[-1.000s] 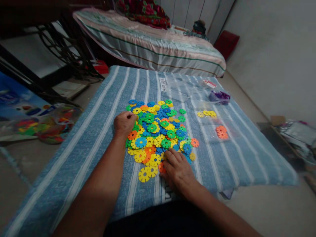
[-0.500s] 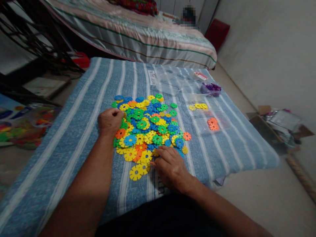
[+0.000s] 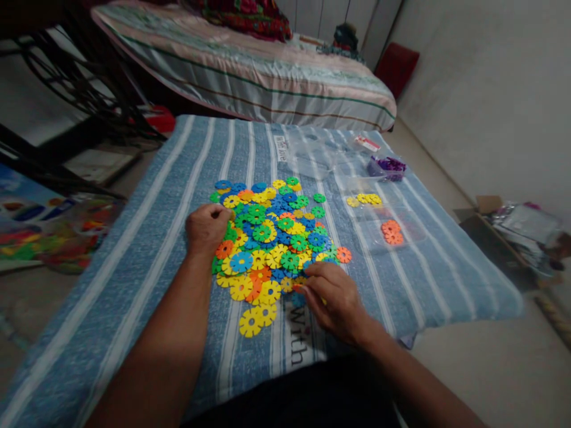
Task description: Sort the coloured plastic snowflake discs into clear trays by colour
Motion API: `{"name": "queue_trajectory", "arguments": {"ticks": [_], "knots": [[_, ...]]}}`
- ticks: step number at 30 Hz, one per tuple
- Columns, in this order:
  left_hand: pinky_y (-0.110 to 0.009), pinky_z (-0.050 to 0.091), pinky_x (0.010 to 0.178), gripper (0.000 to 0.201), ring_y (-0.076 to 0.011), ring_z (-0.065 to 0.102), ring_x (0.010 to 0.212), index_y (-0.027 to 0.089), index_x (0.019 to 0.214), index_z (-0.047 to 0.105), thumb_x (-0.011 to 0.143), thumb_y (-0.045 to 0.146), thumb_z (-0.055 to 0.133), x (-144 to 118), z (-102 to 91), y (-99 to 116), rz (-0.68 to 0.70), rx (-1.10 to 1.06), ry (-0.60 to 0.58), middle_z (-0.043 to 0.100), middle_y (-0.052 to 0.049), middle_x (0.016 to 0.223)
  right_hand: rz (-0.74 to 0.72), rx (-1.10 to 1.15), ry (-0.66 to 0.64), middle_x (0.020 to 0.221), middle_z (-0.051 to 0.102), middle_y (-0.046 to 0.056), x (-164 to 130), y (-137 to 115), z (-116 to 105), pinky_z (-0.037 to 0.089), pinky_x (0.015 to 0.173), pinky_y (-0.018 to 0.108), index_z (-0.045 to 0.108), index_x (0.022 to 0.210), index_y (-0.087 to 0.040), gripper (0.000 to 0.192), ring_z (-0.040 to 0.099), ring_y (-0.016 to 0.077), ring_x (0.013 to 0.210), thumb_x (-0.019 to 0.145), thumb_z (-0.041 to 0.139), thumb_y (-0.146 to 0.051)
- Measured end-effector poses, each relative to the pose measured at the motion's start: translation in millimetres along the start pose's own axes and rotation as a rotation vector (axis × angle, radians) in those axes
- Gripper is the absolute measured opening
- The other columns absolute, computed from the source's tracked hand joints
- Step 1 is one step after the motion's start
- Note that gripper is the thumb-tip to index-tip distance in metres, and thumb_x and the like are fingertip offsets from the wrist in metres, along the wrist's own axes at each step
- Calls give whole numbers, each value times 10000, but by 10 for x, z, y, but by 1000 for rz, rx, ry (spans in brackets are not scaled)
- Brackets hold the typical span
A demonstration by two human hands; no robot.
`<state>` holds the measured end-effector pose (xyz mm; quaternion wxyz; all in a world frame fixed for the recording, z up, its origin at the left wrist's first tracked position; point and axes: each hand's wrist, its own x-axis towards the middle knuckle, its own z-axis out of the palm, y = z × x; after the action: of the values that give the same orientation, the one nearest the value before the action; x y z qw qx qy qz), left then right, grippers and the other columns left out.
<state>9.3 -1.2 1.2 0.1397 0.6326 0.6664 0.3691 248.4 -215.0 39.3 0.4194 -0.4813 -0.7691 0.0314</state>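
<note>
A heap of notched plastic snowflake discs (image 3: pixel 272 257) in yellow, green, blue and orange lies spread on a blue striped cloth (image 3: pixel 156 238). At the heap's left edge is my left hand (image 3: pixel 206 229), its fingers curled closed; what they hold, if anything, cannot be made out. My right hand (image 3: pixel 336 300) is at the near right edge, thumb and fingers pinched on an orange disc (image 3: pixel 298 288), mostly hidden by the fingers. Two yellow discs (image 3: pixel 251 321) lie overlapping at the heap's near side.
Clear plastic boxes stand at the back right: one holds purple pieces (image 3: pixel 387 168), others yellow discs (image 3: pixel 368 199) and orange discs (image 3: pixel 392 232). A bed (image 3: pixel 267 89) is beyond the table. An open cardboard box (image 3: pixel 499 238) sits on the floor at right.
My right hand has moved right along the heap's near edge with the orange disc. The left hand stays at the left edge. The whole view has shifted slightly.
</note>
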Motion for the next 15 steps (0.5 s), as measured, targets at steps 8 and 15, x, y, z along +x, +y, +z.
{"name": "queue_trajectory", "arguments": {"ticks": [8,15], "knots": [[-287,492,793,163,-193,644,796,206,699,680,722,329,574,7,16,-51,-3,-4,17,700,-17,794,92,-272,174,881,730,82,115,570,-449,562,787,336,675,804,-199,146,693,189,830,924,593,-220],[-273,483,782,166,-186,635,798,206,707,682,726,330,575,-14,3,-45,-22,14,5,707,-13,803,166,-753,356,763,724,89,140,1180,-992,519,706,347,672,734,-181,192,668,217,719,891,595,-261]]}}
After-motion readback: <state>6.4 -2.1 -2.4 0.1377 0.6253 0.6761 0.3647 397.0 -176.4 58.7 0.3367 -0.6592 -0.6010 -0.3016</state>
